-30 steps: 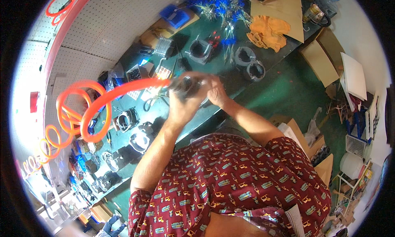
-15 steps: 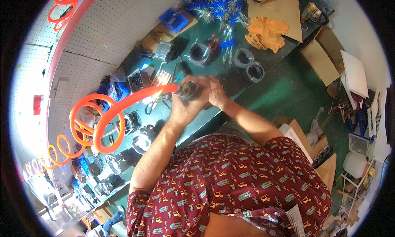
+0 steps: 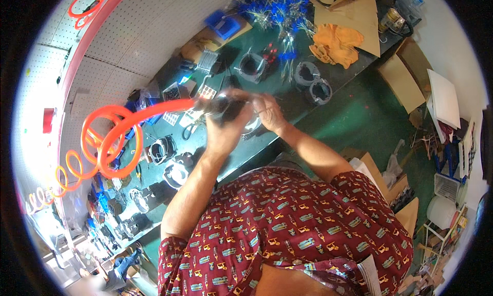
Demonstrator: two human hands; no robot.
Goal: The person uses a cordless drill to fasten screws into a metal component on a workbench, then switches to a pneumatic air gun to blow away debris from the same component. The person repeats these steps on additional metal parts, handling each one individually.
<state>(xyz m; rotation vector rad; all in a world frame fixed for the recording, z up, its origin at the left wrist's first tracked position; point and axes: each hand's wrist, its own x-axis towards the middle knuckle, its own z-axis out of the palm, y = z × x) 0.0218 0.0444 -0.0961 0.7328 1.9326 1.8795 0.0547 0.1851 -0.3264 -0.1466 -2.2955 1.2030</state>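
My left hand [image 3: 227, 129] is wrapped round a dark air tool [image 3: 218, 106], which is smeared by motion. From its left end runs an orange coiled air hose [image 3: 115, 144]. Close beside it, my right hand [image 3: 270, 113] has its fingers bent inward towards the tool's other end. What those fingers hold is too blurred to make out. Beneath the hands, part of a pale round piece [image 3: 251, 125] shows on the green bench [image 3: 280, 98].
Grey ring-shaped parts [image 3: 307, 72] lie beyond my hands, near blue-ended wires [image 3: 282, 13] and an orange cloth [image 3: 336, 43]. Motor-like housings [image 3: 177, 174] line the bench to the left. Cardboard boxes [image 3: 403, 83] stand at the right. Another person [image 3: 120, 270] is at the far lower left.
The air tool and my left hand have shifted left, drawing slightly apart from my right hand. The hose coil has swung left. The pale round piece now shows under the hands.
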